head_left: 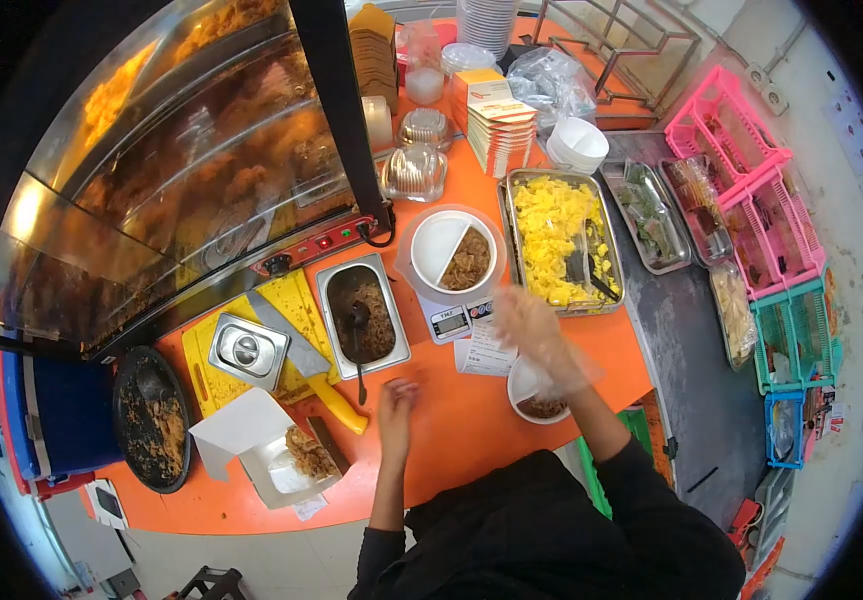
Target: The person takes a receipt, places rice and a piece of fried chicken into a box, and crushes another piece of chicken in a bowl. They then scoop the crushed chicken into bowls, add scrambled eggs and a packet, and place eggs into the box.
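1. The left hand point(398, 402) is held above the orange table point(452, 420), near the metal pan point(335, 310) of brown shredded food; its fingers are blurred, and whether they are spread or pressed together cannot be told.
2. The right hand point(530, 325) is blurred by motion beside the egg tray point(572, 308); finger state cannot be told.
3. A divided bowl point(437, 238) is set on the scale point(449, 322), one compartment filled with brown food, the other bare white.
4. A second bowl point(524, 378) is partly covered from view by the right forearm.
5. A receipt point(485, 357) is laid just below the scale.
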`<act>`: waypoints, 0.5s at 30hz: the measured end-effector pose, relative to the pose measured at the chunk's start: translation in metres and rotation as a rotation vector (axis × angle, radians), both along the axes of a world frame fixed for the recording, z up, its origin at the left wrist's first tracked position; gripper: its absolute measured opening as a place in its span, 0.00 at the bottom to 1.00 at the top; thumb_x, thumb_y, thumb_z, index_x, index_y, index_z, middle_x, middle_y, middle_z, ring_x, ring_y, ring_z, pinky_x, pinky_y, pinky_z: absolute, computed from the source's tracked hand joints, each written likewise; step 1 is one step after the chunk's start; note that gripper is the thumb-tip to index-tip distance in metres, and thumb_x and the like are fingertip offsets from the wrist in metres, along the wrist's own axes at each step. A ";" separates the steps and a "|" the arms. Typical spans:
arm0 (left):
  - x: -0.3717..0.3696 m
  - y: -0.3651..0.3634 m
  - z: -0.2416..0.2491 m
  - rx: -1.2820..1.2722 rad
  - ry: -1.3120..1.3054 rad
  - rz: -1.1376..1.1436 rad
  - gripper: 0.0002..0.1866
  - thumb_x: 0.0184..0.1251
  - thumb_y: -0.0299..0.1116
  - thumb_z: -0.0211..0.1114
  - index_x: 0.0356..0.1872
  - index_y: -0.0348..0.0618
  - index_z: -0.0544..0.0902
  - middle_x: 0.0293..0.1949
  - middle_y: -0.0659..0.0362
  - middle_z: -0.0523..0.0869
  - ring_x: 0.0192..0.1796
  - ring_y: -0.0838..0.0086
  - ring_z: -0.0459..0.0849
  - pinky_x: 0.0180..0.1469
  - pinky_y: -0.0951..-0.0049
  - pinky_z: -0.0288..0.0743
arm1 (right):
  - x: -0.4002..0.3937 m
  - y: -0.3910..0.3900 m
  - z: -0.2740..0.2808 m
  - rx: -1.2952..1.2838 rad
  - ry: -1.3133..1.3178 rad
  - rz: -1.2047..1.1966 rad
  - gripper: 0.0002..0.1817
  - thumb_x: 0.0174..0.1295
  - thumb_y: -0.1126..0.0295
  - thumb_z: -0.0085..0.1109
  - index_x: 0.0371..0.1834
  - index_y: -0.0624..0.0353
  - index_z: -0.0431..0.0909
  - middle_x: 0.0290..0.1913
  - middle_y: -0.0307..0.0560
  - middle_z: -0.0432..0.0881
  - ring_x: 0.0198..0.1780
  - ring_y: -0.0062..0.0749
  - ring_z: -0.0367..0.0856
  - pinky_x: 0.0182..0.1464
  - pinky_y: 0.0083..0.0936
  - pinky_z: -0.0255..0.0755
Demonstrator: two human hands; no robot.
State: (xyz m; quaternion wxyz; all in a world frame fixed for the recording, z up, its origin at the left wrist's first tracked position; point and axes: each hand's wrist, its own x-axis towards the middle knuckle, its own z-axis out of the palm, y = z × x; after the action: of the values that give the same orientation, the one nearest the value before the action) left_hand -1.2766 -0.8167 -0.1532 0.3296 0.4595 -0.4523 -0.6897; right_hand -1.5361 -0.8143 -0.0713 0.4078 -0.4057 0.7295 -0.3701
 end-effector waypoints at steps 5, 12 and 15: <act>-0.075 0.006 0.035 -0.770 -0.461 -0.160 0.17 0.61 0.38 0.62 0.46 0.38 0.74 0.48 0.50 0.78 0.52 0.60 0.76 0.54 0.63 0.69 | -0.014 -0.038 0.020 -0.015 -0.499 -0.209 0.14 0.62 0.62 0.49 0.34 0.65 0.71 0.33 0.50 0.77 0.26 0.33 0.79 0.28 0.27 0.78; -0.088 0.015 0.050 -0.398 -0.492 -0.316 0.13 0.62 0.33 0.61 0.43 0.37 0.74 0.43 0.49 0.81 0.44 0.61 0.81 0.51 0.65 0.71 | -0.020 -0.061 -0.001 0.125 -0.508 -0.182 0.10 0.54 0.66 0.55 0.26 0.64 0.75 0.23 0.52 0.80 0.17 0.30 0.74 0.19 0.24 0.69; -0.060 0.037 0.028 -0.253 -0.117 -0.080 0.12 0.63 0.26 0.58 0.47 0.38 0.72 0.42 0.50 0.81 0.44 0.66 0.82 0.49 0.71 0.73 | -0.020 -0.061 -0.006 -0.054 0.738 0.328 0.10 0.52 0.67 0.56 0.22 0.64 0.72 0.22 0.54 0.78 0.15 0.34 0.70 0.18 0.30 0.67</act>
State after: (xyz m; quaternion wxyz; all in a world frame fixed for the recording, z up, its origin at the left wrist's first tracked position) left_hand -1.3365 -0.7797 -0.1255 0.3304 0.4353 -0.5721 -0.6116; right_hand -1.5560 -0.8751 -0.0775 0.1613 -0.6329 0.7426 -0.1485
